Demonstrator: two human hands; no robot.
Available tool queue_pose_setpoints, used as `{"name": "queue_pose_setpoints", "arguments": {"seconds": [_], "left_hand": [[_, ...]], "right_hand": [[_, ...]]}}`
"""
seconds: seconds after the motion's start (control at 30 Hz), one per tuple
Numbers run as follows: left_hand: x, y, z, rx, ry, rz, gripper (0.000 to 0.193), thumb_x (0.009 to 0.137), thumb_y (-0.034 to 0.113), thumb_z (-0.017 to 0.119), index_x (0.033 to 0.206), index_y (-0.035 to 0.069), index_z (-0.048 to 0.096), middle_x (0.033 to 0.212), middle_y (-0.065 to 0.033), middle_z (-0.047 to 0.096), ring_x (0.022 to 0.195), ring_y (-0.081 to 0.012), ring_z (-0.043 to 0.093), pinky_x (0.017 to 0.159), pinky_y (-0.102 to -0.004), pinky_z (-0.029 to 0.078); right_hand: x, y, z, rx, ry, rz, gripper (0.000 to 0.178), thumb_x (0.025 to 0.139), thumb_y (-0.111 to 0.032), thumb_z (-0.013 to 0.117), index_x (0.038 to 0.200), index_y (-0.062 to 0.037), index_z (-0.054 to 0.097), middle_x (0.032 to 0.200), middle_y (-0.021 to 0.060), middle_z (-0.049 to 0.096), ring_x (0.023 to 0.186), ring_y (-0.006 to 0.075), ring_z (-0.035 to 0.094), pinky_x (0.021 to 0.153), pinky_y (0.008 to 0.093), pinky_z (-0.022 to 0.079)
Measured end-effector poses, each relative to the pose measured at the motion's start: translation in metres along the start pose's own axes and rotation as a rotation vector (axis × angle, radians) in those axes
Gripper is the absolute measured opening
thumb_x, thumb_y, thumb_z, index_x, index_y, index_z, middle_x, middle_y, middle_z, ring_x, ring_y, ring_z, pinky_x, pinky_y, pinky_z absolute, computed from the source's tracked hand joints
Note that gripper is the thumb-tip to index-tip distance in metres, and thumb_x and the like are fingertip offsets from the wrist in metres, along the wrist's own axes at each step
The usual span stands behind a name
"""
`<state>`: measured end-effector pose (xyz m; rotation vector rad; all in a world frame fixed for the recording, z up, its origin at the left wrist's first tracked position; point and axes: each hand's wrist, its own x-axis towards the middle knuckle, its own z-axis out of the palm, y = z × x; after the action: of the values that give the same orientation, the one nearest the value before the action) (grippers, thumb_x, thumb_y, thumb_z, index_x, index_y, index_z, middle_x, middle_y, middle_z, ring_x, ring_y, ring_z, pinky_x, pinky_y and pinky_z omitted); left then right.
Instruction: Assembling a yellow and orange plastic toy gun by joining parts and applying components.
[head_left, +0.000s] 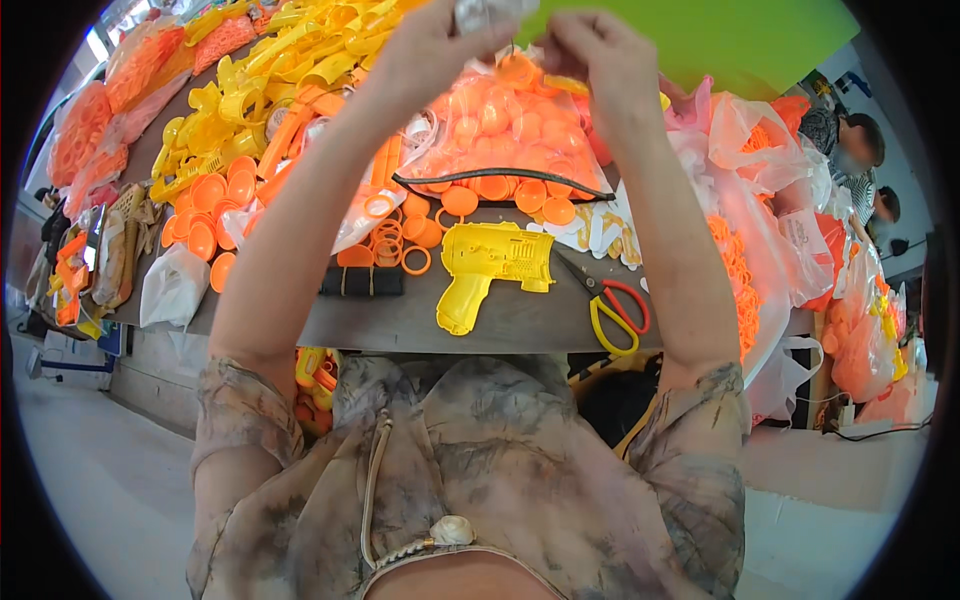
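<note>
Both my arms reach over the table to its far side. My left hand [440,38] is closed on a crinkled, translucent whitish plastic piece [488,14], cut off by the upper edge. My right hand [602,52] is raised beside it with its fingers curled together; what they pinch, if anything, is blurred. Below both hands stands a clear bag of orange caps [490,118] with a black-edged opening facing me. Nearer lies a yellow toy-gun shell half [492,262], its handle pointing toward me. Scissors [646,308] with one red and one yellow handle rest right of it.
Yellow plastic parts [320,62] pile up at the far left, with orange cups [205,205] before them. Orange rings [415,262] and a black bundle [362,281] lie left of the shell. Bags of orange parts [765,240] crowd the right side. Other people [855,145] are beyond.
</note>
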<state>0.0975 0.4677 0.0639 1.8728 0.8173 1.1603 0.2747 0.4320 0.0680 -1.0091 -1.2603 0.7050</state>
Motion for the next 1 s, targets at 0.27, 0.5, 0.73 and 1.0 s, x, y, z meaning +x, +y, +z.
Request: {"name": "queue_pose_setpoints", "arguments": {"seconds": [0.27,0.5,0.73,1.0], "left_hand": [[-0.118,-0.050,0.035,-0.095,-0.453,-0.125,0.042,0.083,0.026,0.067,0.117,0.003,0.056,0.095,-0.0125,0.066,0.089,-0.0194,0.063,0.078,-0.0316,0.047],[-0.142,-0.042,0.036,-0.111,-0.544,-0.296,0.039,0.083,0.011,0.068,0.119,0.002,0.055,0.102,-0.0017,0.061,0.092,-0.0085,0.056,0.082,-0.0258,0.046],[-0.146,-0.051,0.035,-0.261,-0.470,-0.318,0.042,0.079,0.003,0.069,0.119,0.002,0.056,0.106,-0.0031,0.062,0.098,-0.0106,0.057,0.088,-0.0276,0.047],[-0.146,-0.052,0.031,-0.424,-0.474,-0.308,0.043,0.075,-0.005,0.067,0.117,0.001,0.059,0.108,-0.0042,0.062,0.102,-0.0134,0.058,0.090,-0.0284,0.047]], "right_hand": [[-0.156,0.050,-0.037,0.351,-0.265,0.817,0.029,0.084,-0.012,0.063,0.108,0.0009,0.053,0.089,0.0109,0.066,0.074,0.0164,0.065,0.068,0.0300,0.055],[-0.201,0.067,-0.022,0.764,-0.251,0.999,0.024,0.085,-0.007,0.060,0.108,0.0002,0.058,0.094,0.0118,0.066,0.078,0.0199,0.067,0.072,0.0339,0.056],[-0.207,0.068,-0.010,0.904,-0.183,0.986,0.022,0.086,-0.007,0.060,0.107,-0.0021,0.059,0.093,0.0111,0.066,0.076,0.0200,0.066,0.067,0.0340,0.055],[-0.208,0.065,-0.008,1.064,-0.258,0.987,0.024,0.089,-0.015,0.057,0.108,0.0001,0.059,0.094,0.0142,0.067,0.071,0.0186,0.067,0.067,0.0345,0.057]]}}
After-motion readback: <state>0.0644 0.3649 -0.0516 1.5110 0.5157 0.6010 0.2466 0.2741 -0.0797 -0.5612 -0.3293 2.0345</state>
